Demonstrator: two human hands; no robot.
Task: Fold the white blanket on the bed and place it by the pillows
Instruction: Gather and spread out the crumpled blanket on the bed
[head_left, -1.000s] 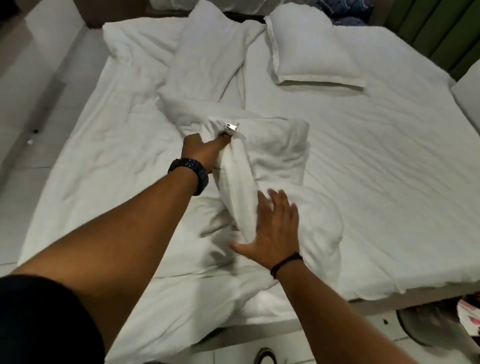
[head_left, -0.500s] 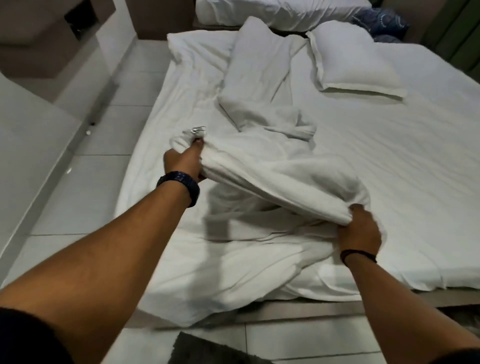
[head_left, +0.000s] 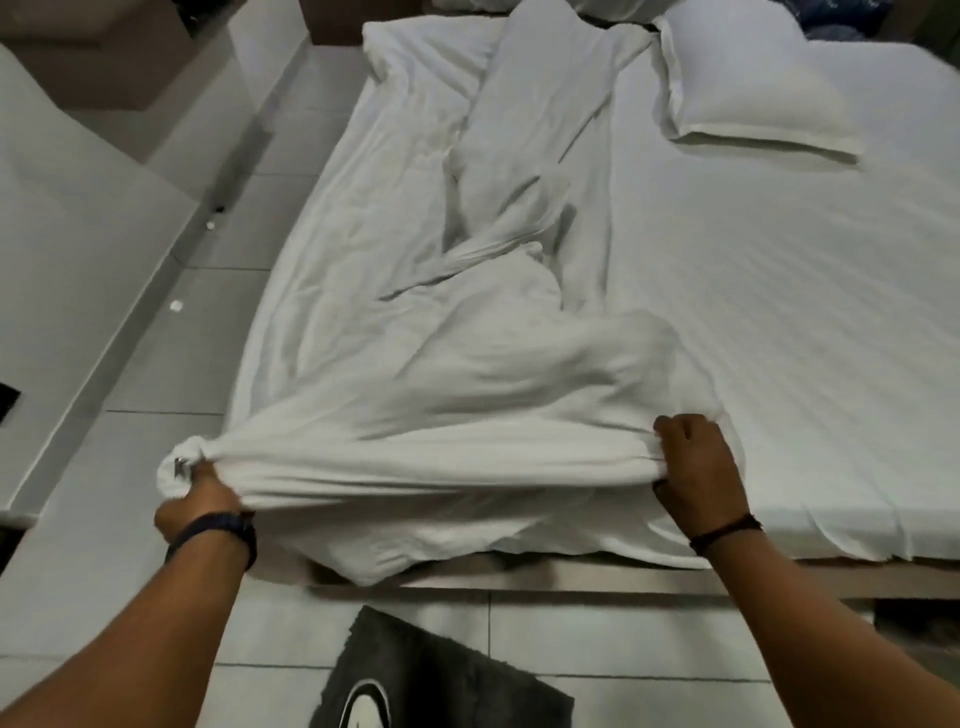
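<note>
The white blanket (head_left: 467, 374) lies rumpled along the left half of the bed (head_left: 805, 312), its near edge pulled taut across the foot. My left hand (head_left: 195, 499) grips one bunched end of that edge past the bed's left corner. My right hand (head_left: 693, 470) grips the other end at the foot of the bed. Between my hands the edge stretches as a thick roll, and loose cloth hangs below it over the bed's edge. Two white pillows lie at the head: one long pillow (head_left: 545, 88) in the middle, one flat pillow (head_left: 753, 88) to the right.
Tiled floor (head_left: 197, 322) runs along the bed's left side, with a pale ledge (head_left: 67, 249) beyond it. A dark mat (head_left: 431, 675) with a light emblem lies on the floor at the foot. The right half of the bed shows only smooth sheet.
Both hands have drawn the blanket's edge toward the foot of the bed and spread apart. The right hand went from resting flat on the bundle to gripping it. The bundle has opened out lengthwise.
</note>
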